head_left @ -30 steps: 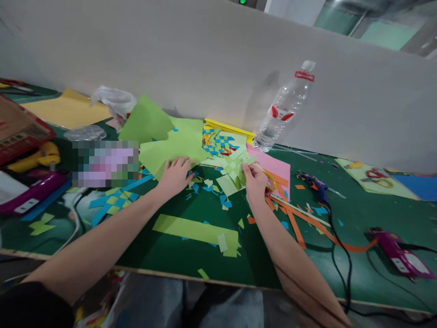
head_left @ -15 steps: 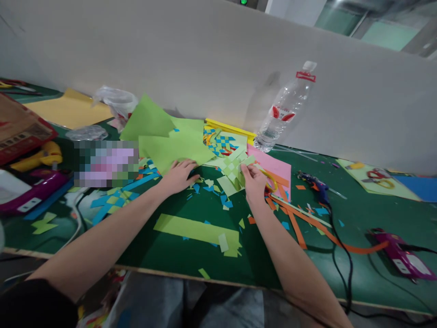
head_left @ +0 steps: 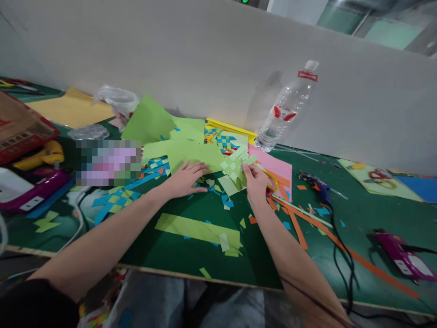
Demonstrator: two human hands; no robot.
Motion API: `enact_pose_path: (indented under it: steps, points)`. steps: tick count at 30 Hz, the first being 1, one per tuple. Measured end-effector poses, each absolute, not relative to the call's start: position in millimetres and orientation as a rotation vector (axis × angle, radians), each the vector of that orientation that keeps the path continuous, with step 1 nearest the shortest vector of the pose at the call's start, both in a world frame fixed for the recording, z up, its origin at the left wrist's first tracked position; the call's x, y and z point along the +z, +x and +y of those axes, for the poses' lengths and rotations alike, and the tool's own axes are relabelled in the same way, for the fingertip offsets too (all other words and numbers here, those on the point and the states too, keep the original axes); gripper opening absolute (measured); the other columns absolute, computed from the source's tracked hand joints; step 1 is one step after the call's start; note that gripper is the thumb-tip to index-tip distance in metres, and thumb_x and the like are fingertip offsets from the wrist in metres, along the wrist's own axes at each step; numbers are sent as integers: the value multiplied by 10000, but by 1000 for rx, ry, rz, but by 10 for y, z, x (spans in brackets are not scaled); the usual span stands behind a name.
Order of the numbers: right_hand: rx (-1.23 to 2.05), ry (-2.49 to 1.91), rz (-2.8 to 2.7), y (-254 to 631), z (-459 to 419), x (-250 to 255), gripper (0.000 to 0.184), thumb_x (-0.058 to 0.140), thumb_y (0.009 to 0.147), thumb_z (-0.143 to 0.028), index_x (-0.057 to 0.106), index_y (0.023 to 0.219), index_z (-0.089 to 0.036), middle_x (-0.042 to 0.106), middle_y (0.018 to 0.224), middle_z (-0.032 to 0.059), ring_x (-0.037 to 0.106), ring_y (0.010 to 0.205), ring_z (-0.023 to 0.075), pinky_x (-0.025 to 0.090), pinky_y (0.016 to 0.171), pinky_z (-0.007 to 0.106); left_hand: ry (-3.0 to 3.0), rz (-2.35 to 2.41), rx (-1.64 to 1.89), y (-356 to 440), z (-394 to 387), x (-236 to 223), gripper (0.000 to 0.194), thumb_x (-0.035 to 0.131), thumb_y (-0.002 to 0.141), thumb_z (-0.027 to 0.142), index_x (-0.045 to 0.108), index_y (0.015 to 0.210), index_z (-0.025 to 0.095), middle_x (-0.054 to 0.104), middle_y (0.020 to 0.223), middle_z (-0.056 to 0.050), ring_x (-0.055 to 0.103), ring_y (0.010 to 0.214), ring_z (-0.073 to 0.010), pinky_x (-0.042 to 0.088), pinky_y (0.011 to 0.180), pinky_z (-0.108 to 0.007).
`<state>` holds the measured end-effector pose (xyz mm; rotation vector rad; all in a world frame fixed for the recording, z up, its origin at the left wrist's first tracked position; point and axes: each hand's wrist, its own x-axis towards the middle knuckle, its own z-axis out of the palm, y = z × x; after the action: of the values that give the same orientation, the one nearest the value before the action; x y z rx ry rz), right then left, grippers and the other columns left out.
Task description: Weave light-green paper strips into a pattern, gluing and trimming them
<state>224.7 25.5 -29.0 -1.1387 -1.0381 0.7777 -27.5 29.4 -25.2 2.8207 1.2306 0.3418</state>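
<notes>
My left hand (head_left: 187, 180) lies palm down with its fingers stretched out, on the lower edge of a light green paper sheet (head_left: 184, 152) and over small scraps. My right hand (head_left: 255, 181) pinches the right side of a woven piece of pale green paper strips (head_left: 234, 168). Yellow-handled scissors (head_left: 272, 181) lie just beyond my right hand, partly hidden by it. Nearer to me, a flat green paper strip (head_left: 198, 229) rests on the table between my forearms.
A clear plastic bottle (head_left: 285, 111) leans by the wall. At right are a glue gun (head_left: 317, 186) with a black cable, orange strips (head_left: 378, 272) and a purple device (head_left: 404, 257). Blue-green woven strips (head_left: 118, 200) and a paper bag (head_left: 23, 127) are at left.
My left hand has moved right and its fingers have spread. The green sheet under it has slid right. The orange strip's far end has dropped off the purple device. My right hand stays nearly still.
</notes>
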Motion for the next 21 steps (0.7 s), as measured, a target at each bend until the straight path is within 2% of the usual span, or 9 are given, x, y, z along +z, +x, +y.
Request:
enact_pose_path:
  steps: [3,6,10,13,17,19,21]
  points:
    - [768,-1147,-1037,2244,245,-284,377,717,666,-519,686,757,-154,672,713,16,572,652,130,467,672,274,2773,1540,426,-295,331,-287,451,439,947,379,455,1350,176,496,1400,-122,393,1338,-274,132,1154,-548]
    - [755,-1157,-1041,2244,239,-278,401,714,657,-532,687,761,-147,665,698,17,568,652,134,466,669,277,2734,1591,515,-297,329,-279,432,441,945,359,474,1338,182,519,1369,-123,421,1311,-280,175,1144,-548]
    - [741,-1159,-1037,2247,243,-268,400,704,655,-543,673,727,-151,634,656,3,532,625,125,443,623,262,2781,1131,518,-243,254,-214,503,532,877,504,518,1311,249,513,1382,-73,374,1346,-261,230,1144,-485]
    - [750,-1148,-1029,2247,247,-265,385,707,655,-533,663,709,-154,616,641,-8,516,616,118,428,613,255,2750,840,533,-189,188,-163,298,573,873,434,655,1130,308,581,1319,-20,389,1333,-238,235,1140,-462]
    - [753,-1169,-1033,2245,254,-273,399,697,657,-543,667,736,-153,629,668,2,526,634,127,431,621,260,2537,692,563,-146,132,-101,239,588,857,446,742,958,294,721,1053,-45,576,1090,-235,415,994,-425]
    - [759,-1173,-1030,2245,259,-281,408,698,653,-548,667,744,-152,636,678,8,535,644,131,436,627,262,2379,641,546,-138,107,-67,287,552,877,457,751,953,265,742,967,-69,634,949,-221,481,895,-386]
    - [770,-1165,-1022,2247,265,-291,407,705,648,-544,667,745,-151,640,682,10,539,644,129,439,634,262,2200,593,489,-130,76,-34,343,494,912,458,742,998,237,742,978,-84,665,876,-200,516,824,-340]
